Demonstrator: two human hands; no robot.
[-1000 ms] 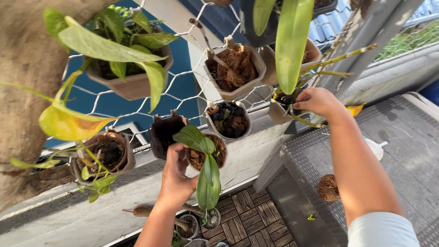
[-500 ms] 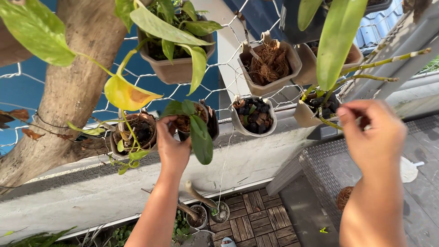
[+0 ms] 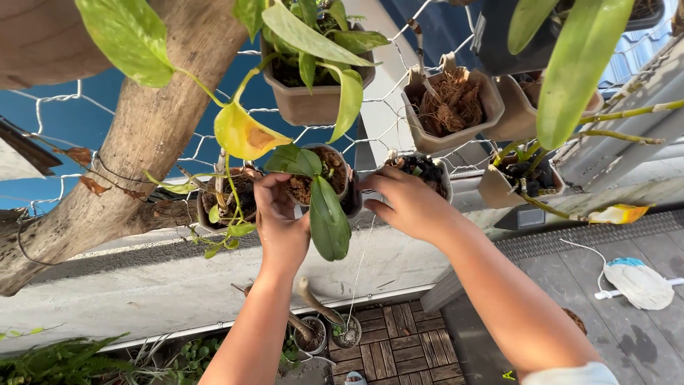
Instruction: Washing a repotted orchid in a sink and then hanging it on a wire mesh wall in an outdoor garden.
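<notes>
My left hand (image 3: 280, 221) grips a small brown pot (image 3: 324, 171) with coconut fibre and a green orchid plant whose long leaf (image 3: 329, 221) hangs down. It holds the pot up against the wire mesh fence (image 3: 64, 121). My right hand (image 3: 405, 202) has its fingers closed at the pot's right side, on the rim of a dark empty pot (image 3: 353, 198) behind it. Just behind this hand hangs a white pot of dark chunks (image 3: 427, 171).
More pots hang on the mesh: a brown pot of green-yellow leaves (image 3: 306, 100), a fibre-filled pot (image 3: 456, 107), a round pot (image 3: 235, 196) at left. A tree trunk (image 3: 135, 142) leans at left. Below lie a concrete ledge (image 3: 142, 292), wooden tiles (image 3: 388, 342), and a white cloth (image 3: 638, 281).
My right hand has left the pot at the right and moved left to the dark pot beside my left hand. The left hand has raised its potted plant to the mesh.
</notes>
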